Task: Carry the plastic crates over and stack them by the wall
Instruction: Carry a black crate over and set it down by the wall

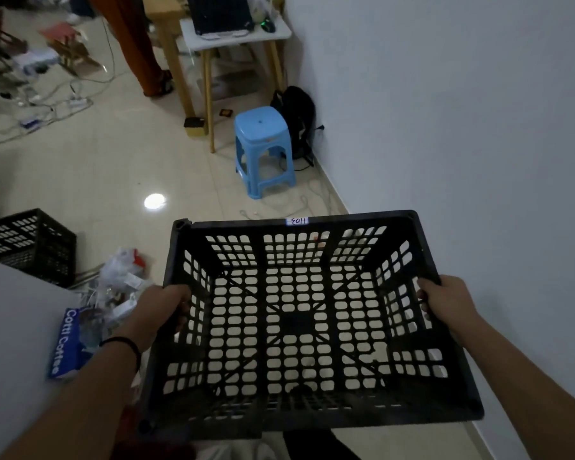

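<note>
I hold a black perforated plastic crate (299, 224) in front of me, its open top facing up, above the tiled floor beside the white wall (462, 127). My left hand (161, 308) grips its left rim, fingers curled over the edge. My right hand (445, 298) grips the right rim the same way. A small white label sits on the crate's far rim. A second black crate (30, 244) stands on the floor at the left.
A blue plastic stool (263, 144) and a black backpack (299, 117) stand by the wall ahead, next to a white-topped table (236, 38). Plastic bags and a blue coffee bag (70, 340) lie at my left. Cables spread across the far floor. A person's leg (140, 48) stands beyond.
</note>
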